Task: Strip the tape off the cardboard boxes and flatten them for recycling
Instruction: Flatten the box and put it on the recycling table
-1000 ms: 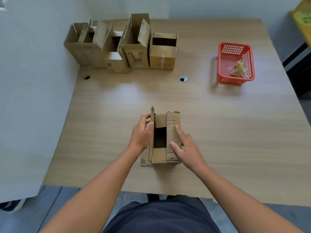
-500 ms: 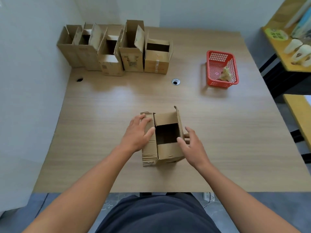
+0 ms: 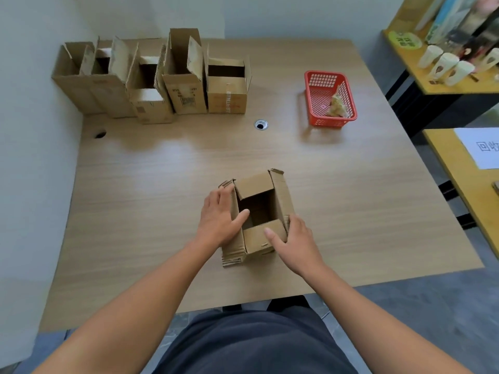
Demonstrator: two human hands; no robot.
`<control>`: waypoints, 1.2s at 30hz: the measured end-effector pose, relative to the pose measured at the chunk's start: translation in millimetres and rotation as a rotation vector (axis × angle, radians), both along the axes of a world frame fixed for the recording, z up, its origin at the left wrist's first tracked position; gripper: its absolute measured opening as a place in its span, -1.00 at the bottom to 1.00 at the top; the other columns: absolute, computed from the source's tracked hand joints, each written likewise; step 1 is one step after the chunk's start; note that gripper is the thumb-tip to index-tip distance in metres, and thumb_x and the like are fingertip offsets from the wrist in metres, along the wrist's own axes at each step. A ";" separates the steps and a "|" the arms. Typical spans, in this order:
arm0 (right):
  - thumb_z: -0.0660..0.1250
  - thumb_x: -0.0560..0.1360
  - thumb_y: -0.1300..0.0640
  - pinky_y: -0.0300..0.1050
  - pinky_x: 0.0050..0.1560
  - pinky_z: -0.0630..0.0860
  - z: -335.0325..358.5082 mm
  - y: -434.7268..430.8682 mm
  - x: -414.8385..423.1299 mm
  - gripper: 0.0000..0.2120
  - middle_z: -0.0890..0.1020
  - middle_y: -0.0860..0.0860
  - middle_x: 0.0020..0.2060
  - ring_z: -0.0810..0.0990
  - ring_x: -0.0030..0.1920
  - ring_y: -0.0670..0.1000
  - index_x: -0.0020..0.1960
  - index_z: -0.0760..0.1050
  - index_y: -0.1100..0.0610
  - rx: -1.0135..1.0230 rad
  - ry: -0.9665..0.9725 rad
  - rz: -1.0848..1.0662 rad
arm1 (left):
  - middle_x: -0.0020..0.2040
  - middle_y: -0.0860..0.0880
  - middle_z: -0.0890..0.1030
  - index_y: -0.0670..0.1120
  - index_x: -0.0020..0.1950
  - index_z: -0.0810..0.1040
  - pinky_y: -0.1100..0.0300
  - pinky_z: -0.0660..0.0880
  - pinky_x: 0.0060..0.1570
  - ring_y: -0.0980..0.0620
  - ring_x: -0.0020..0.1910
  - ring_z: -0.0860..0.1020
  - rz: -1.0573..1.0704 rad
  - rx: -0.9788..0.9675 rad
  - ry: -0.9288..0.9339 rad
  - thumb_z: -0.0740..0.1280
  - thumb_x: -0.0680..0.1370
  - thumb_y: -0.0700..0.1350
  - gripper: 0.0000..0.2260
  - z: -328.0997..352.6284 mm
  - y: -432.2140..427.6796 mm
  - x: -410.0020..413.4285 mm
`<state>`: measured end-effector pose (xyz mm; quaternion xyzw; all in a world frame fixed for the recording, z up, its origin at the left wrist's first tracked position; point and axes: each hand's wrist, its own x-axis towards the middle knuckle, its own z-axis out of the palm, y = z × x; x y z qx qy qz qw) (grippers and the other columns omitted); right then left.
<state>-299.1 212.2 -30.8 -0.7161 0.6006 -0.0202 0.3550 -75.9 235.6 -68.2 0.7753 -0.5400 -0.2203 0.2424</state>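
— Two hands on the one box?
— Yes. The small box (image 3: pixel 256 184) stands on the worktop (image 3: pixel 162 184), near the middle and toward the near edge, with its top open and its flaps up.
— How does the left hand (image 3: pixel 218 220) lie?
— Flat against the left flap, fingers straight along the cardboard, thumb reaching over the rim toward the opening. It presses and does not clasp.
— And the right hand (image 3: pixel 294 238)?
— It grips the near right corner: thumb on the near flap, fingers curled round the right wall.
— Any tape left on that box?
— I cannot tell from this angle.
— What about the others?
— Five more, a row of boxes (image 3: pixel 151 85) at the far left corner, upright, side by side and touching, tops open, flaps sticking up.
— Anything else on the worktop?
— A red basket (image 3: pixel 321 87) at the far right, well apart from the small box, with a crumpled yellowish wad (image 3: pixel 336 106) inside. A round cable hole (image 3: pixel 260 125) sits between the row and the basket.
— Beyond the worktop?
— On the right, a yellow shelf (image 3: pixel 432 87) carrying paper cups (image 3: pixel 445 67).
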 end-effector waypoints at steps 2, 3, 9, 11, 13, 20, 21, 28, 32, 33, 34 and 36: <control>0.10 0.46 -0.55 0.27 0.54 0.20 -0.4 4.2 11.0 0.02 0.16 0.11 0.61 0.12 0.60 0.17 0.63 0.04 0.14 0.067 -0.018 -0.071 | 0.26 -0.08 0.34 0.13 0.55 0.16 -0.04 0.33 0.34 -0.12 0.27 0.32 -0.008 0.019 -0.116 0.31 0.49 0.37 -0.28 10.9 -11.6 5.7; 0.10 0.46 -0.56 0.29 0.56 0.13 -0.7 5.3 16.0 0.04 0.08 0.11 0.64 0.05 0.62 0.17 0.65 -0.03 0.13 0.087 -0.020 -0.105 | 0.21 -0.08 0.36 0.15 0.55 0.15 -0.03 0.38 0.27 -0.11 0.23 0.34 -0.017 0.047 -0.158 0.33 0.47 0.38 -0.26 17.5 -19.4 8.8; 0.14 0.43 -0.59 0.36 0.54 -0.05 -3.9 1.6 22.1 -0.26 -0.18 0.16 0.65 -0.21 0.64 0.24 0.54 -0.02 -0.49 0.108 -0.027 -0.059 | 0.14 -0.01 0.49 0.13 0.46 0.42 0.01 0.49 0.12 -0.06 0.20 0.48 -0.192 0.245 -0.146 0.21 0.56 0.38 -0.45 45.5 -55.6 24.3; 0.18 0.42 -0.56 0.33 0.55 -0.01 -4.3 -3.8 15.8 -0.41 -0.13 0.15 0.65 -0.21 0.63 0.21 0.41 0.32 -0.44 0.112 -0.018 -0.051 | -0.02 0.03 0.51 0.01 0.19 0.63 0.07 0.46 -0.03 -0.04 0.07 0.54 -0.110 0.230 0.020 0.05 0.61 0.38 -0.44 46.7 -53.1 29.3; 0.28 0.44 -0.48 0.29 0.56 0.05 -3.4 -9.2 11.5 -0.58 -0.06 0.13 0.65 -0.17 0.63 0.18 0.14 0.54 -0.27 0.121 -0.086 -0.083 | -0.08 -0.03 0.51 -0.12 -0.18 0.61 0.07 0.49 -0.08 -0.04 -0.07 0.56 0.029 0.196 0.127 0.02 0.63 0.36 -0.36 46.4 -48.2 32.0; 0.51 0.48 -0.06 0.12 0.55 0.16 13.3 -13.3 1.3 -0.71 0.13 0.07 0.60 -0.02 0.60 0.00 -0.20 0.47 0.07 -0.074 -0.354 -0.188 | -0.04 0.00 0.67 0.00 0.05 0.64 0.08 0.57 -0.11 0.01 -0.05 0.63 0.370 0.142 0.651 0.26 0.65 0.19 -0.70 37.1 -27.5 30.0; 0.51 0.48 0.01 0.10 0.54 0.18 14.9 -13.7 -2.6 -0.78 0.10 0.06 0.60 -0.03 0.61 -0.03 -0.12 0.48 0.05 -0.088 -0.384 -0.195 | -0.03 0.02 0.67 0.02 0.03 0.64 0.12 0.54 -0.15 0.04 -0.05 0.62 0.433 0.119 0.735 0.27 0.65 0.18 -0.72 38.5 -25.4 29.8; 0.39 0.58 0.00 0.02 0.14 0.52 18.3 -32.7 -27.6 -0.41 0.54 -0.04 0.25 0.57 0.23 -0.02 0.53 0.24 -0.06 0.093 -0.536 -0.479 | -0.01 0.04 0.70 -0.01 0.06 0.61 0.14 0.53 -0.08 0.06 -0.03 0.62 0.685 -0.049 1.090 0.25 0.68 0.12 -0.75 33.8 -11.6 30.8; 0.35 0.65 0.05 0.15 0.01 0.67 11.5 -43.6 -32.3 -0.86 0.75 0.01 -0.03 0.74 -0.05 0.06 0.16 0.62 0.02 0.238 -0.718 -0.476 | 0.09 0.00 0.71 -0.02 0.18 0.60 0.14 0.54 0.01 0.06 0.03 0.65 0.591 -0.107 1.246 0.22 0.71 -0.02 -0.81 25.7 2.0 32.3; 0.33 0.65 0.06 0.12 0.05 0.65 10.5 -45.3 -33.8 -0.87 0.75 0.00 -0.01 0.73 -0.01 0.06 0.14 0.64 0.01 0.178 -0.722 -0.422 | 0.08 -0.03 0.70 -0.04 0.18 0.58 0.12 0.52 0.02 0.02 0.01 0.64 0.548 -0.106 1.251 0.20 0.71 -0.08 -0.83 25.2 6.0 34.7; 0.32 0.66 0.07 0.09 0.08 0.63 10.3 -46.6 -35.9 -0.86 0.75 -0.01 0.01 0.72 0.02 0.05 0.14 0.64 0.01 0.138 -0.733 -0.389 | 0.06 -0.07 0.69 -0.07 0.17 0.56 0.09 0.51 0.02 -0.03 0.00 0.63 0.528 -0.101 1.259 0.18 0.68 -0.14 -0.82 25.3 10.1 38.9; 0.32 0.67 0.07 0.05 0.12 0.62 9.9 -49.2 -40.2 -0.86 0.74 -0.04 0.03 0.71 0.04 0.01 0.15 0.64 -0.01 0.128 -0.777 -0.369 | 0.05 -0.17 0.65 -0.11 0.18 0.55 0.00 0.48 0.10 -0.13 -0.01 0.60 0.535 -0.079 1.340 0.12 0.60 -0.14 -0.74 29.5 18.8 52.0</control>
